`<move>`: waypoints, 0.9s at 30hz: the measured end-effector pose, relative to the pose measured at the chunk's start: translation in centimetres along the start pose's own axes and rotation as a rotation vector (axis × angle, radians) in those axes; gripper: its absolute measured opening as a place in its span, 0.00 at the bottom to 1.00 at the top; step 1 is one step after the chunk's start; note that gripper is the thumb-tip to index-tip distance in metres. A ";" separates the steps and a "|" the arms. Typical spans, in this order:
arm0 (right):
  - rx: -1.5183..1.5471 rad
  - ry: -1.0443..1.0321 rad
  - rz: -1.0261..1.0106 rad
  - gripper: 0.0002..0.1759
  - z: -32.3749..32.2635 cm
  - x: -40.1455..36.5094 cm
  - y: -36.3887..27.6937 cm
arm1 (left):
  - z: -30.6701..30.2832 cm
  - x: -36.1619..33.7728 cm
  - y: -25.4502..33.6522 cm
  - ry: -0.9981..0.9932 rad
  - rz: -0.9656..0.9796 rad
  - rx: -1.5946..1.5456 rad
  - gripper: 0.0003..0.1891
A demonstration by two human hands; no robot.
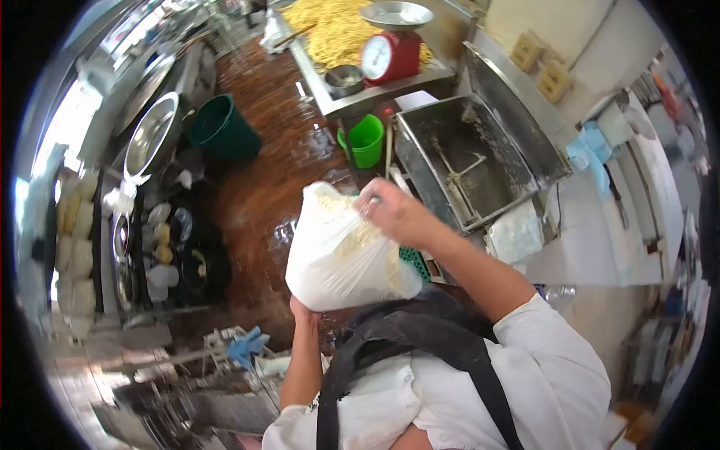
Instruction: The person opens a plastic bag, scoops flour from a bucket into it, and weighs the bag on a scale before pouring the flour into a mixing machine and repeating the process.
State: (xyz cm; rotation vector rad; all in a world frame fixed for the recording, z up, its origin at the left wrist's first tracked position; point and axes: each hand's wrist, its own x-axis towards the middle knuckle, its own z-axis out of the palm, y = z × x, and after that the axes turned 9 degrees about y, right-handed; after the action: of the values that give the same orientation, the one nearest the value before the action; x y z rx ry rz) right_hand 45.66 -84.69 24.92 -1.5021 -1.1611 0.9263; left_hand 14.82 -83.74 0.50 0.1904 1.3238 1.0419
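White bag [322, 255] is up off the floor [255, 225], just in front of the person's apron [420, 326]. Pale, crumbly-looking stuff shows through the plastic. Right hand [390, 214] is closed narrow on the bag's upper right edge, fingers curled in. Left hand [301, 307] is under the lower left corner, seemingly taking weight; its fingers are hidden by the bag, so can't tell how wide it is. Can't tell if the bag's mouth is untied either.

Step in hand, my read: supporting the bag and working its top edge. Next move calls for a firm left hand under the load and a light right hand so the plastic doesn't tear.

Around it: metal trough [435, 127] far right, green bucket [366, 142] beyond the bag, red scale [394, 56] on the far worktop [390, 91] beside yellow noodles [330, 30].
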 end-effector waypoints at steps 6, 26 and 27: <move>0.363 0.430 0.157 0.12 -10.7 7.9 1.0 | 20.7 7.0 6.6 -0.227 0.077 0.282 0.21; 0.220 0.922 0.654 0.35 -26.9 18.0 23.7 | 50.7 10.5 5.0 -0.868 0.811 1.263 0.08; 0.220 0.971 0.658 0.37 -26.4 18.1 24.4 | 51.3 11.5 4.7 -0.940 0.893 1.269 0.08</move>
State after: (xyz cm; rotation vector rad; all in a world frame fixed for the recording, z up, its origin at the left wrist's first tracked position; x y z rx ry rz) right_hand 80.40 -75.04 7.02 -1.8385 0.1416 0.5505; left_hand 54.83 -51.04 10.99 2.0832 0.7813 0.4597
